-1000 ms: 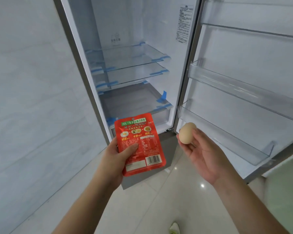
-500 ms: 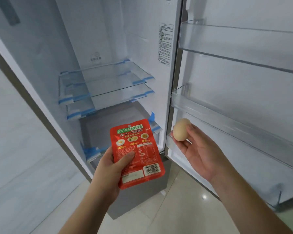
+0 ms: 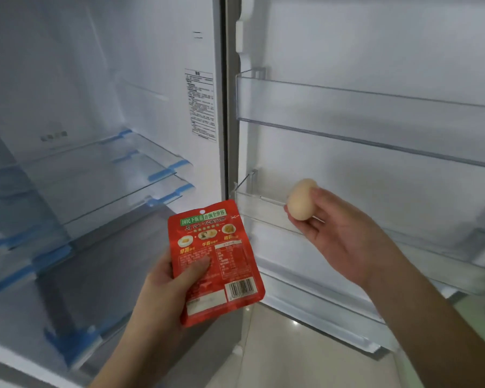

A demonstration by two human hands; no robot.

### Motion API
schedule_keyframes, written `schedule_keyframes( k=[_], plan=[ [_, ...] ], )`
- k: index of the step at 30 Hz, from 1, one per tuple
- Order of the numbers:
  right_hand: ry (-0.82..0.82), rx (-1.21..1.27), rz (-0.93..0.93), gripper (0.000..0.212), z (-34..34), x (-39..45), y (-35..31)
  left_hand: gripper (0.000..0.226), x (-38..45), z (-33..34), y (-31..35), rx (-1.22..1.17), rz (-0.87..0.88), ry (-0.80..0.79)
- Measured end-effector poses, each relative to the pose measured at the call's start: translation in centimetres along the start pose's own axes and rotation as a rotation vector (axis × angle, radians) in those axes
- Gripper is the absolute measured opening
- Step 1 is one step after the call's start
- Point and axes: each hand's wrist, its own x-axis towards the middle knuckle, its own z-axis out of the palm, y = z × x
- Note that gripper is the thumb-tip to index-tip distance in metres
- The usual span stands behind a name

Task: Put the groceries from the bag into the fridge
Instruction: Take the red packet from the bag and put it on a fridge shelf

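I have the fridge (image 3: 151, 79) open in front of me, its door (image 3: 375, 37) swung out to the right. My left hand (image 3: 163, 292) holds a red packet (image 3: 216, 261) upright, printed side toward me, with the thumb pressed flat across its lower middle and the fingers (image 3: 165, 271) curled behind its left edge, so they are clamped on the packet. The packet hangs in the air in front of the fridge opening, near the door's hinge edge and lower than the glass shelves (image 3: 109, 175), which sit one above the other and carry blue tape at their front corners.

My right hand (image 3: 345, 233) holds an egg (image 3: 301, 198), pale brown, pinched between the thumb on its right side and the fingertips (image 3: 297, 219) cupped beneath it. The egg sits just in front of the clear rail of the middle door shelf (image 3: 263, 205), near that shelf's hinge-side end; I cannot tell whether it touches the rail. The upper door shelf (image 3: 347, 107) runs above it, and a lower door shelf (image 3: 319, 301) runs below my wrist. A white printed label (image 3: 200, 105) is stuck on the fridge's inner right wall. Pale floor tiles (image 3: 291, 359) show between my forearms.
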Motion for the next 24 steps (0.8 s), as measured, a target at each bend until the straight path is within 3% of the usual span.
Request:
schedule_keyframes(
  k=[3,11,14,18,24],
  plan=[
    [0.027,-0.092,-0.058,0.027,-0.6,0.6,-1.8,0.043,1.6,-0.2,0.9,0.02,0.025,-0.029],
    [0.05,-0.632,-0.229,0.014,-2.7,2.7,-4.5,0.033,3.3,0.3,1.6,0.05,0.048,-0.111],
    [0.128,-1.08,-0.315,0.022,-3.9,4.0,-5.3,0.032,3.3,0.5,1.6,0.06,0.067,-0.111],
    [0.15,-1.418,-0.258,0.041,-5.1,5.3,-5.5,0.032,3.7,0.7,1.0,0.083,0.047,-0.087],
    [-0.036,-1.751,-0.181,0.04,-6.0,6.1,-5.6,0.033,4.2,0.6,0.0,0.115,-0.002,-0.057]
  ],
)
